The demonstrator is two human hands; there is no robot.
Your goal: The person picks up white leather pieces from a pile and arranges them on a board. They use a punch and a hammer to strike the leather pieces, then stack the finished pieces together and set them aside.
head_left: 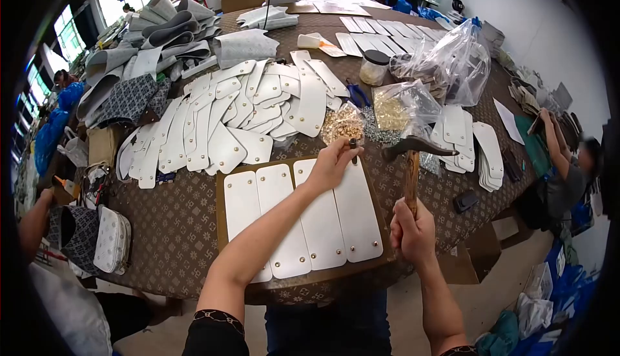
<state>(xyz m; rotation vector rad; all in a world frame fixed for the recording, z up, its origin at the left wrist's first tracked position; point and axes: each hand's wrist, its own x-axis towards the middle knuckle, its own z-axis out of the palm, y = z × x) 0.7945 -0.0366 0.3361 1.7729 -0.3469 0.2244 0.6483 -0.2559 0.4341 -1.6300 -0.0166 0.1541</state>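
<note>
My left hand (328,167) pinches a short dark rivet setter (353,144), held upright over the top end of the rightmost white panel (357,211). Closed round a wooden handle, my right hand (413,228) holds a hammer (420,148) raised to the right of the panels. Several white panels with metal studs at their ends lie side by side on a brown board (223,227). My left forearm covers part of the middle ones. Just beyond my left hand sits a plastic bag of gold-coloured studs (342,123).
A large heap of studded white pieces (242,107) spreads behind the board. Blue-handled pliers (357,95), a clear jar (374,67) and plastic bags (468,59) stand further back. At right lie stacked white pieces (487,156) and a black object (465,201). Other people work around the table.
</note>
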